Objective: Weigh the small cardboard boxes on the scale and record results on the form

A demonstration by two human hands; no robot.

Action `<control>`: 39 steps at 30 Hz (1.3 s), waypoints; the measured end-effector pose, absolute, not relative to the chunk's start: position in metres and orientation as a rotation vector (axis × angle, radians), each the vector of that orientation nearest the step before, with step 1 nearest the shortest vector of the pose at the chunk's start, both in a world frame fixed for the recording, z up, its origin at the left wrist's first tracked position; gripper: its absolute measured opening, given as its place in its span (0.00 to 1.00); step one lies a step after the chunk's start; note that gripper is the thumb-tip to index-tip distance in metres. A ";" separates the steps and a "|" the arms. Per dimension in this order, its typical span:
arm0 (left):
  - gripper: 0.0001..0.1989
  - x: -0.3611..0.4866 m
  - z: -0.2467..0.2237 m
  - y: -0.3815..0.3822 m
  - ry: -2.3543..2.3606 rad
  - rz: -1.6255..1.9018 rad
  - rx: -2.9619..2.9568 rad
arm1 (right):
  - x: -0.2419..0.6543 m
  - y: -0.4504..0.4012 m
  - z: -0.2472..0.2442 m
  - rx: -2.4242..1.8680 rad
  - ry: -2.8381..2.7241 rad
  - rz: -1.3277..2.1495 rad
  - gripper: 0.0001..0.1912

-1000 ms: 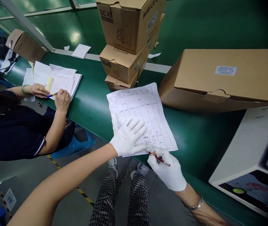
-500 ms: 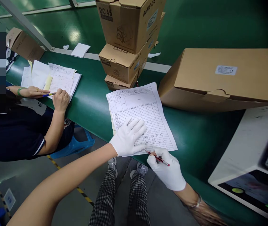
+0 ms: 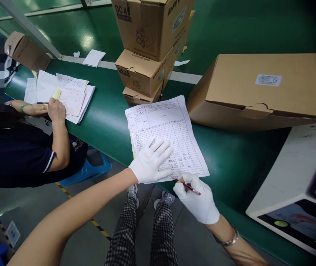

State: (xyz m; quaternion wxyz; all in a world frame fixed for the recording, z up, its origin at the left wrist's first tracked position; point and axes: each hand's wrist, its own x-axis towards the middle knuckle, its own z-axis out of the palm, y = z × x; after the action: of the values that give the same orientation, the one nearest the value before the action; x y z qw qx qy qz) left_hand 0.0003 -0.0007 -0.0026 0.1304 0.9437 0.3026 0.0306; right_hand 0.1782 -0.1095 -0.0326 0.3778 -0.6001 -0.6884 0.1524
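A printed form (image 3: pixel 163 118) with a ruled table and some handwriting lies near the front edge of the green workbench, on top of other sheets. My left hand (image 3: pixel 153 159), in a white glove, rests flat on its lower part with the fingers spread. In my right hand (image 3: pixel 198 197), also gloved in white, a slim dark red pencil (image 3: pixel 192 190) is pinched between thumb and fingers. The pencil's tip meets the form's bottom edge area, close to my left thumb. Whether it is marking the paper, I cannot tell.
Brown pump boxes (image 3: pixel 138 68) are stacked behind the form. A large carton (image 3: pixel 260 92) stands at the right, above a white machine (image 3: pixel 277 177). To the left a co-worker (image 3: pixel 55 111) sits over papers (image 3: pixel 73 92); a blue stool (image 3: pixel 91 168) is below.
The co-worker's right hand has moved left over the papers, towards their other hand. My own hands, the pencil and the form stay nearly where they were.
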 end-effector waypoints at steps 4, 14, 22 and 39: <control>0.37 0.000 -0.004 -0.001 0.874 0.104 2.733 | 0.186 -0.110 -0.035 -1.570 -1.700 0.387 0.03; 0.37 0.000 -0.004 -0.001 0.879 0.128 2.737 | 0.194 -0.106 -0.030 -1.496 -1.761 0.422 0.05; 0.37 0.001 -0.005 0.000 0.874 0.113 2.739 | 0.192 -0.106 -0.032 -1.486 -1.768 0.384 0.04; 0.37 0.002 -0.003 0.000 0.878 0.100 2.737 | 0.194 -0.108 -0.033 -1.481 -1.801 0.416 0.03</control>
State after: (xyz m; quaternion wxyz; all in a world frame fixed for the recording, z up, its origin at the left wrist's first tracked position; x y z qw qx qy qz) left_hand 0.0019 0.0000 -0.0031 0.1322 0.9433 0.3025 0.0345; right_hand 0.1936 -0.1078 -0.0332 0.3769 -0.5790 -0.7044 0.1628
